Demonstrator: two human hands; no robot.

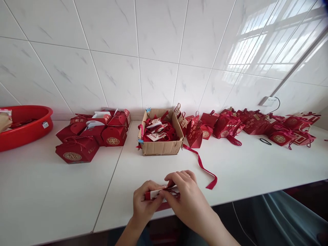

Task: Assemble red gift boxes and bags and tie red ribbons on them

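Left hand (146,198), right hand (186,193): both pinching red-and-white packaging (165,206) | step: apparently working its upper edge | next: likely needs steady pressure

- The piece (164,206) I hold is red and white
- Frontmost box (78,147) on my left: dark red, round gold pattern
- Carton (161,149): brown
- Wall tiles (115,34): white, grey-streaked

Left hand (145,201) and right hand (187,192) on a red-and-white item (154,194)

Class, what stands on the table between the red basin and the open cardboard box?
In the head view, a cluster of red boxes stands between the red basin and the cardboard box.
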